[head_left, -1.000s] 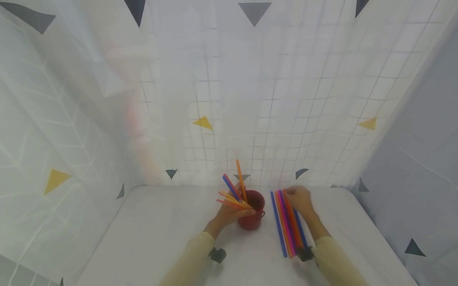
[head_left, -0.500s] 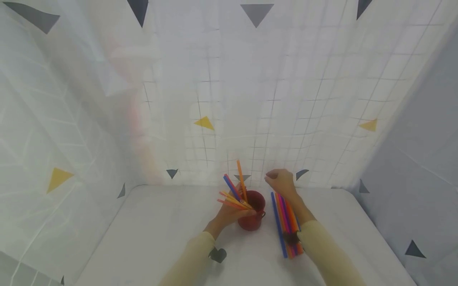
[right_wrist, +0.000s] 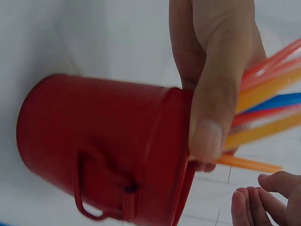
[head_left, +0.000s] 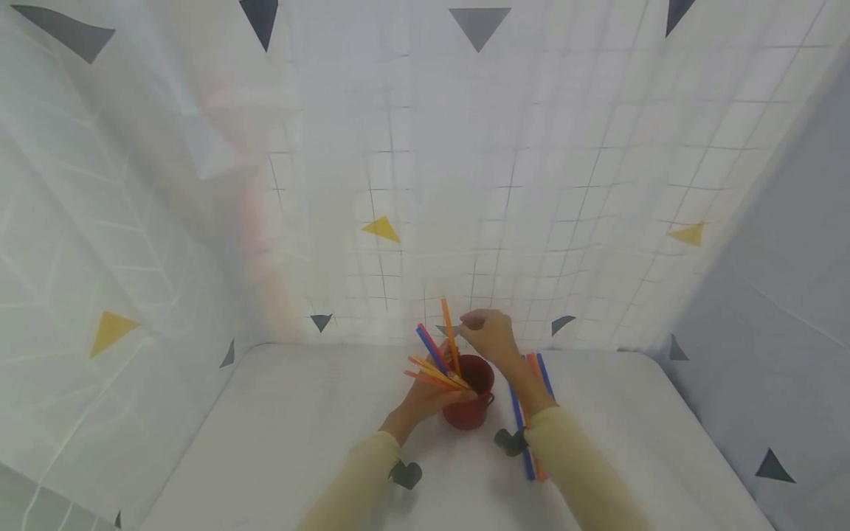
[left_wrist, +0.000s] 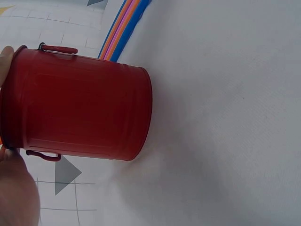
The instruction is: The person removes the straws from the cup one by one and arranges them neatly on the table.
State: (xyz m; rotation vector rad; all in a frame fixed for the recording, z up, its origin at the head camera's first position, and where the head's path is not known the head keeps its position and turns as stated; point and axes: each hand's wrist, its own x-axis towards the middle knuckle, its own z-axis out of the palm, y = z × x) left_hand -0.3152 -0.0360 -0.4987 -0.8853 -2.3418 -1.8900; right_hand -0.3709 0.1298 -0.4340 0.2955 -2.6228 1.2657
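My left hand (head_left: 421, 398) grips the rim of a small red metal pail (head_left: 465, 414) standing on the table, thumb over the near side and fingers behind. Coloured drinking straws (head_left: 433, 349) in orange, yellow, red and blue lean out of the pail across that hand; one orange straw (right_wrist: 249, 164) stands apart from the others. My right hand (head_left: 490, 335) is just above and right of the pail's mouth, fingers loosely bent, with no straw visible in it. In the left wrist view the pail's side handles (left_wrist: 61, 49) show; its inside is hidden there.
A row of loose straws (head_left: 529, 459), blue, orange and pink, lies right of the pail, partly covered by my right forearm. The white table (head_left: 299, 413) ends at a white patterned sheet (head_left: 425, 184) behind; more sheeting hangs at both sides.
My right hand has lifted from the far end of the straw row and moved left to beside the pail's mouth. My left hand, the pail and its straws have stayed put.
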